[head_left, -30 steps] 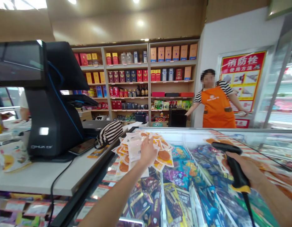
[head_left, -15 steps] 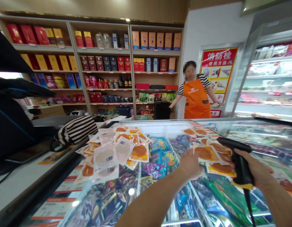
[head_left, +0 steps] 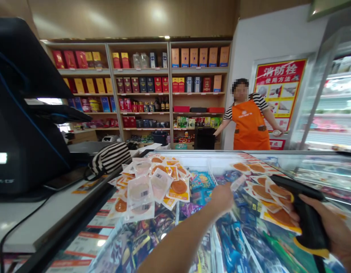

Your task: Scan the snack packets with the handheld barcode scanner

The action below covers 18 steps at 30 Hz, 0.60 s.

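Observation:
My right hand [head_left: 331, 223] is wrapped round a black and yellow barcode scanner [head_left: 310, 216], whose cable hangs down. Beside its fingers lie fanned packets [head_left: 280, 220], each with a round orange-brown disc inside. I cannot tell whether those fingers touch them. Over the middle of the glass-topped freezer, my left hand [head_left: 223, 197] is closed on a flat pale packet [head_left: 237, 183], tilted almost edge-on and blurred. To the left, a heap of similar packets [head_left: 156, 185] rests on the glass, several with their white barcoded backs up.
Under the glass lie colourful wrapped goods [head_left: 141, 242] in wire baskets. A striped cloth item [head_left: 113, 157] and a black terminal [head_left: 24, 125] stand on the left counter. Behind the freezer, a person in an orange apron [head_left: 250, 127] stands near shelves of boxes [head_left: 141, 85].
My left hand has drawn back slightly from the right-hand packets, now with a packet in it. The scanner in my right hand has shifted right and down within the view, which has swung left.

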Each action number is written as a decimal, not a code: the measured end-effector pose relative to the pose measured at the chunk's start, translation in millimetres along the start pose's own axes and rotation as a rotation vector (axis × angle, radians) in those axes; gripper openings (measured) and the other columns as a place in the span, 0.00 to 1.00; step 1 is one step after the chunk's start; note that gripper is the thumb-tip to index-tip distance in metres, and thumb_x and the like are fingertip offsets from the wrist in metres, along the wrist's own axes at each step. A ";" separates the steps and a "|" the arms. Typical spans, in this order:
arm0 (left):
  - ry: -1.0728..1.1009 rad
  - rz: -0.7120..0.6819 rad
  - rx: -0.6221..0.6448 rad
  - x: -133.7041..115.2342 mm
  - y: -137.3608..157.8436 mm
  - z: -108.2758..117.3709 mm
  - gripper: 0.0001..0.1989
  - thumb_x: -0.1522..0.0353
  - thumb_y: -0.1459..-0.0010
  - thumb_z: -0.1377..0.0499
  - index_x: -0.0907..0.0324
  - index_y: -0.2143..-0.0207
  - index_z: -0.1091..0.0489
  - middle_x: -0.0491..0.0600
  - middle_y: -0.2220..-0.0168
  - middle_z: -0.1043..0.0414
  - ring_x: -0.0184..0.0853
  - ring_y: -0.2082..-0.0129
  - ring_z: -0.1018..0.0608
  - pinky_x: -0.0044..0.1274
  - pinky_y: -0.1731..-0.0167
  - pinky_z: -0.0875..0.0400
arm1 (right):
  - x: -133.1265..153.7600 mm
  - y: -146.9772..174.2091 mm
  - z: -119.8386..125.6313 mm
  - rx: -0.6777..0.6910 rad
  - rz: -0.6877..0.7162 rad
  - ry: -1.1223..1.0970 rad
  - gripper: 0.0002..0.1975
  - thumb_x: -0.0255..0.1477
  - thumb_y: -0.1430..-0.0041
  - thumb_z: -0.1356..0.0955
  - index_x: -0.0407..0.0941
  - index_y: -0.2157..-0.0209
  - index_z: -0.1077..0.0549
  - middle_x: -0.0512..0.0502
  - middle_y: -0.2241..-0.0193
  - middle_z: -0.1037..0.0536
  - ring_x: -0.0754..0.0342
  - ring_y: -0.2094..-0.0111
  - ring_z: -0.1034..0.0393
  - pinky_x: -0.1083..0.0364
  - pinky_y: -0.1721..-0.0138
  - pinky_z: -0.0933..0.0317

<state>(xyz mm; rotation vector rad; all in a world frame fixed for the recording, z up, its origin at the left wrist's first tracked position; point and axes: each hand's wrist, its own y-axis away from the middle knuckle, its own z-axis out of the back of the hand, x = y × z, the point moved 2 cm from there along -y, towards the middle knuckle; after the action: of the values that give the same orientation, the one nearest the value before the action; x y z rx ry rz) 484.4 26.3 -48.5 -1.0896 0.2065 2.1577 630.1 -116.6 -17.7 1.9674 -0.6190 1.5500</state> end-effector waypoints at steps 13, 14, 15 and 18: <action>0.826 0.222 -0.306 78.2 75.8 169.1 0.15 0.71 0.49 0.51 0.59 0.57 0.42 0.51 0.65 0.30 0.34 0.65 0.28 0.25 0.70 0.31 | -21.3 68.6 -155.1 0.558 -0.096 0.101 0.14 0.38 0.55 0.37 0.40 0.80 0.33 0.50 0.88 0.32 0.62 0.88 0.41 0.62 0.87 0.44; 0.850 0.222 -0.325 81.0 81.0 177.6 0.15 0.72 0.50 0.50 0.59 0.58 0.41 0.52 0.64 0.30 0.35 0.64 0.28 0.26 0.70 0.31 | -21.8 75.1 -167.1 0.597 -0.095 0.129 0.15 0.39 0.55 0.38 0.40 0.80 0.33 0.50 0.89 0.33 0.62 0.88 0.41 0.62 0.87 0.45; 0.870 0.221 -0.346 84.2 86.0 186.4 0.15 0.72 0.51 0.50 0.60 0.58 0.40 0.52 0.64 0.30 0.35 0.64 0.28 0.26 0.69 0.31 | -21.8 80.9 -178.1 0.629 -0.088 0.147 0.16 0.39 0.54 0.38 0.40 0.81 0.33 0.50 0.90 0.33 0.62 0.89 0.41 0.62 0.87 0.45; 0.912 0.215 -0.415 96.9 101.0 213.7 0.14 0.74 0.52 0.49 0.61 0.60 0.39 0.54 0.62 0.31 0.36 0.64 0.28 0.27 0.69 0.31 | -21.9 93.6 -204.1 0.684 -0.069 0.179 0.17 0.40 0.54 0.39 0.40 0.81 0.33 0.50 0.91 0.34 0.62 0.90 0.42 0.62 0.87 0.46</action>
<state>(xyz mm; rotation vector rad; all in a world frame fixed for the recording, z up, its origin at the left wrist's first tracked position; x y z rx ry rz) 242.1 92.7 -2.9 -2.3383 0.2957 1.7554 417.0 -48.3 10.9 2.2387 0.0799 2.0447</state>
